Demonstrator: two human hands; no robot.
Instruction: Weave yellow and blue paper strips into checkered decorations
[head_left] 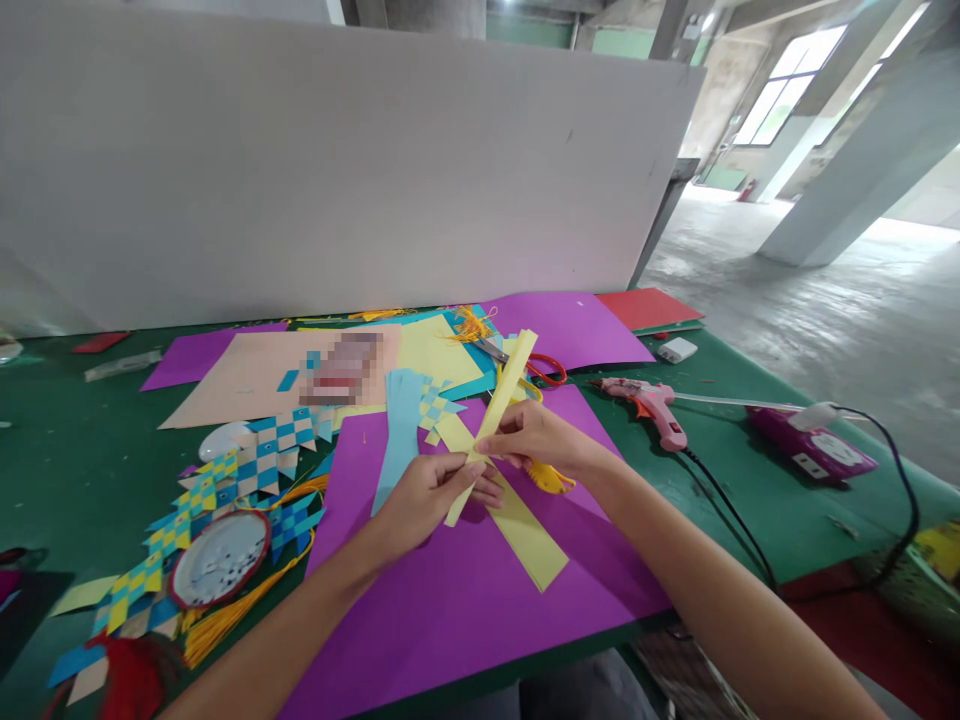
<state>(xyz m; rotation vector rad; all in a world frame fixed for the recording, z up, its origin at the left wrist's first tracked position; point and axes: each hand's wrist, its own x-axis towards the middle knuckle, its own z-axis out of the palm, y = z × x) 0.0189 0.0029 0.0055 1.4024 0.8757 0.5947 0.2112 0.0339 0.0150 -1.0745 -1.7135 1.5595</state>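
Note:
Both my hands meet over a purple paper sheet [465,590] on the green table [75,460]. My left hand [427,495] and my right hand [536,440] pinch two crossed yellow paper strips [501,400] where they overlap. One strip points up and away, the other [529,535] lies flat toward me on the purple sheet. Several light blue strips [401,425] lie just left of my hands. A small yellow object [551,480] sits under my right wrist.
Woven blue-and-yellow paper pieces [247,465] and a round red-rimmed tin [219,558] lie at left. Red-handled scissors [540,368], a pink glue gun [652,405] with a black cord, and a purple power strip [817,450] sit at right. A grey board [337,170] stands behind.

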